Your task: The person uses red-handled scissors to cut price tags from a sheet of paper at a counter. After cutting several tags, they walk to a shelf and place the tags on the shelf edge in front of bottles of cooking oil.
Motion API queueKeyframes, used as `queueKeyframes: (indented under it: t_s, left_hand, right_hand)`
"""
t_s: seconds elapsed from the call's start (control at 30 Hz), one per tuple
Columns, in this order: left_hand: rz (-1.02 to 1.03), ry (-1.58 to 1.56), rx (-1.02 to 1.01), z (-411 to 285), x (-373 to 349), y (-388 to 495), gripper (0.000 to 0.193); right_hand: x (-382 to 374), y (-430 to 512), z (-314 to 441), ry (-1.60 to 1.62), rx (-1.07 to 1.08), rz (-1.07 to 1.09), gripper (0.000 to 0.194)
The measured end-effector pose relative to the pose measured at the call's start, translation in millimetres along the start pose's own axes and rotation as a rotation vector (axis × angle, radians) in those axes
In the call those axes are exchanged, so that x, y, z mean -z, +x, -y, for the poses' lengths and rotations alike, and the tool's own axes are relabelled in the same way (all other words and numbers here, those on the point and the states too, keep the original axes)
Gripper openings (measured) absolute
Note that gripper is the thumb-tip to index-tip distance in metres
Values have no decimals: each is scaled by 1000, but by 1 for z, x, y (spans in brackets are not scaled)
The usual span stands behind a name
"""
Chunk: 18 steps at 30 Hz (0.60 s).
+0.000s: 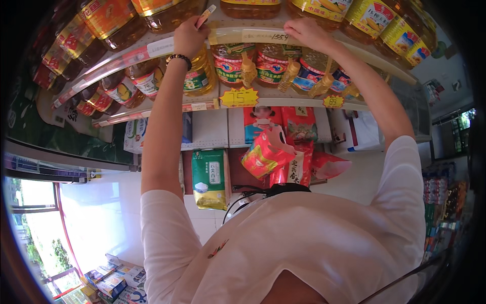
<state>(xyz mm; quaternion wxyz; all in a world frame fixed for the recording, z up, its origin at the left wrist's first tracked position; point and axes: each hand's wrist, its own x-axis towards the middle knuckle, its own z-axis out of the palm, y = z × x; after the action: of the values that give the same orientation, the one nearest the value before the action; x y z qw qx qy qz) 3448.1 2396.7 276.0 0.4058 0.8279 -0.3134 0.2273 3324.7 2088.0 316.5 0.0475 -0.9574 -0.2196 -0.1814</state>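
My left hand [190,36], with a dark beaded bracelet at the wrist, is raised to the shelf edge. A small printed strip [207,15] sticks up from between its fingers. My right hand [309,33] is at the same shelf edge, fingers curled at the right end of a handwritten price label [262,36]. That label sits in the clear label rail [229,36]. Large cooking oil bottles [250,8] stand on the shelf just above the rail. Below it are more oil bottles [232,66], several with smaller bottles [248,70] attached at the front.
Yellow starburst price signs [239,97] hang on the lower shelf edge. A green rice bag [210,176] and red packages [267,152] are low down in front of me. Stacked boxes [112,283] stand at lower left, and packed goods [442,205] line the right side.
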Motion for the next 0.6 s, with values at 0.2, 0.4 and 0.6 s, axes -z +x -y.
queueKeyframes:
  t_s: [0.2,0.4,0.6]
  left_hand:
    - [22,31,54,-5,3,0,29]
    - [27,43,56,-8,3,-1,27]
    - [-5,-25,76,-12,3,-3,24]
  right_hand:
    - [2,3,3,19,-20,27,19]
    - [0,7,4,19,-9,44,21]
    - [1,10,13,37,-35,44,20]
